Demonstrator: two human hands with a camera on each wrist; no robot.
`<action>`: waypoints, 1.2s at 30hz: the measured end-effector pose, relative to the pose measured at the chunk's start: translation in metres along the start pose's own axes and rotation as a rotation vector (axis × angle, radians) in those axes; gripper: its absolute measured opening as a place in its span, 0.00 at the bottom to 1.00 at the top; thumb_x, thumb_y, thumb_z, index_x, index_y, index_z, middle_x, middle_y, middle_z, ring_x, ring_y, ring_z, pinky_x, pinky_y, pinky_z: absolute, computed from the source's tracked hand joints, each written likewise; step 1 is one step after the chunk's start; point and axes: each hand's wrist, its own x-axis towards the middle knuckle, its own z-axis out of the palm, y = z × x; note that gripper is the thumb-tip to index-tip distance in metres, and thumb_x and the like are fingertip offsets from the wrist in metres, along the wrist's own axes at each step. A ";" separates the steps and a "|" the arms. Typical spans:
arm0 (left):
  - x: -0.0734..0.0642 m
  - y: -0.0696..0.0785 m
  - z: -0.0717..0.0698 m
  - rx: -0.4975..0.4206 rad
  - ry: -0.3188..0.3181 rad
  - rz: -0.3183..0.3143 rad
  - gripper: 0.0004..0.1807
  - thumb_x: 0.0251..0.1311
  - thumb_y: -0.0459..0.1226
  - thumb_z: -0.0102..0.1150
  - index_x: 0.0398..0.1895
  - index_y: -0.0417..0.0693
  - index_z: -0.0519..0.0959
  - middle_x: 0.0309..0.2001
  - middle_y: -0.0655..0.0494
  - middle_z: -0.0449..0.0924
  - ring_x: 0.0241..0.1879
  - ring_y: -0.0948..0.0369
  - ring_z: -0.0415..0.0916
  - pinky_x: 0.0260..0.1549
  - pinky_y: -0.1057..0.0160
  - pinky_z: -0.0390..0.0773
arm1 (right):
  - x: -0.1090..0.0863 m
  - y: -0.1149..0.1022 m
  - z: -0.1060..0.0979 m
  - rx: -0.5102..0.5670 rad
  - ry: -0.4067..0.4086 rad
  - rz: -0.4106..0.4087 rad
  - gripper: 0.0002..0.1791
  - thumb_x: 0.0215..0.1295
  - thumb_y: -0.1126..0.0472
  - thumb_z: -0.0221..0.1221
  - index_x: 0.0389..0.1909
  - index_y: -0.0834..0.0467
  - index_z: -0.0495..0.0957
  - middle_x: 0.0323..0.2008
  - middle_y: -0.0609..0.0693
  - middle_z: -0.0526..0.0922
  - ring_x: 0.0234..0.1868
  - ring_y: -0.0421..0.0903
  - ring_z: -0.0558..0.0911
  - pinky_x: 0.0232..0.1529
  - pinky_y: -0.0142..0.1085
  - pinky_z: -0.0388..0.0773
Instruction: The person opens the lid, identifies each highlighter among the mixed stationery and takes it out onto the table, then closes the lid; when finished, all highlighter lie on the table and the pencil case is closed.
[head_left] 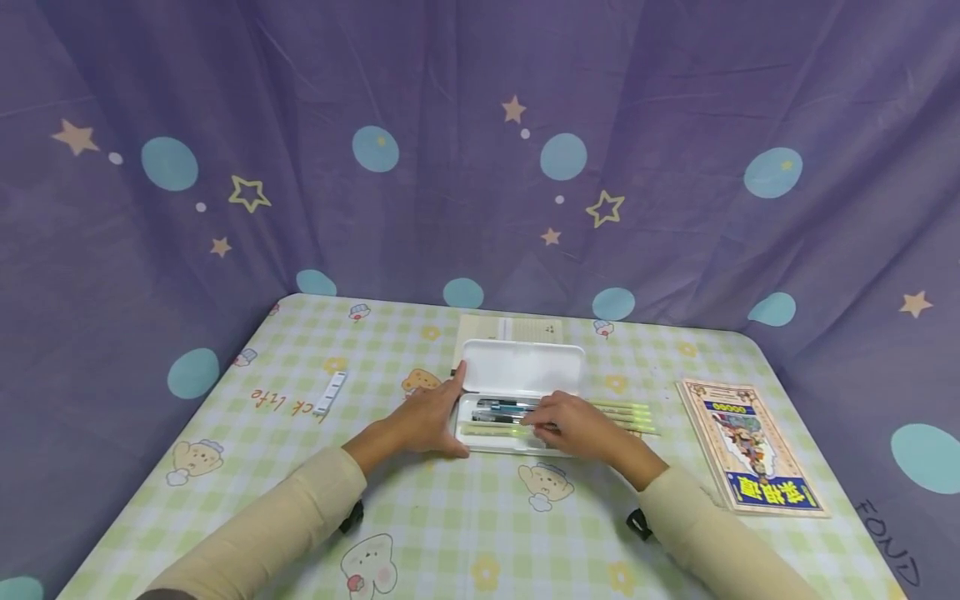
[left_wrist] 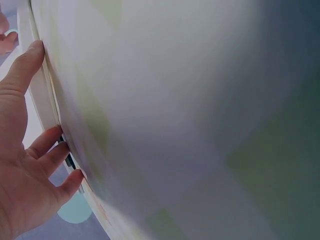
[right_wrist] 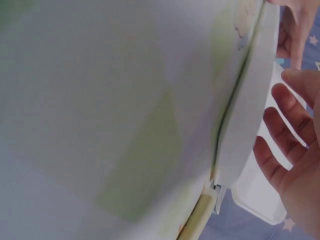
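Observation:
In the head view, a white pencil case (head_left: 491, 448) lies with its lid (head_left: 522, 367) raised at the back. Several pens (head_left: 491, 405) and a pale yellow-green pencil (head_left: 483, 429) lie inside it. My left hand (head_left: 431, 414) rests along the case's left end, thumb at the front corner and index finger up by the lid; its spread fingers also show in the left wrist view. Over the right half of the case is my right hand (head_left: 581, 425), fingertips down by the pens and pencil. The right wrist view shows its fingers (right_wrist: 282, 127) loosely bent and spaced apart.
More yellow-green pencils (head_left: 626, 408) lie right of the case. Behind the lid is an open notebook (head_left: 517, 327). A picture-covered book (head_left: 753, 450) lies at the right, and a small white-and-blue strip (head_left: 330, 393) at the left. A purple curtain (head_left: 465, 233) hangs behind the table.

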 end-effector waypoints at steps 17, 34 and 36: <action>0.000 0.000 0.000 -0.002 0.004 0.004 0.81 0.39 0.63 0.79 0.83 0.41 0.31 0.76 0.43 0.63 0.70 0.48 0.70 0.64 0.43 0.70 | 0.006 -0.005 0.009 -0.131 -0.024 -0.030 0.10 0.66 0.61 0.67 0.46 0.51 0.89 0.37 0.44 0.85 0.38 0.42 0.81 0.42 0.38 0.80; 0.000 0.001 0.001 -0.006 0.004 0.000 0.82 0.39 0.62 0.80 0.82 0.41 0.31 0.75 0.42 0.65 0.69 0.47 0.71 0.64 0.43 0.70 | 0.012 -0.014 0.009 -0.194 -0.053 0.009 0.07 0.64 0.60 0.68 0.42 0.51 0.89 0.42 0.45 0.88 0.45 0.46 0.84 0.49 0.41 0.81; 0.000 0.001 0.001 -0.006 0.008 -0.002 0.81 0.38 0.62 0.80 0.83 0.41 0.32 0.75 0.42 0.65 0.70 0.47 0.71 0.64 0.43 0.70 | 0.012 -0.015 0.009 -0.210 -0.051 0.002 0.08 0.64 0.61 0.68 0.43 0.50 0.89 0.42 0.44 0.88 0.45 0.46 0.85 0.49 0.41 0.81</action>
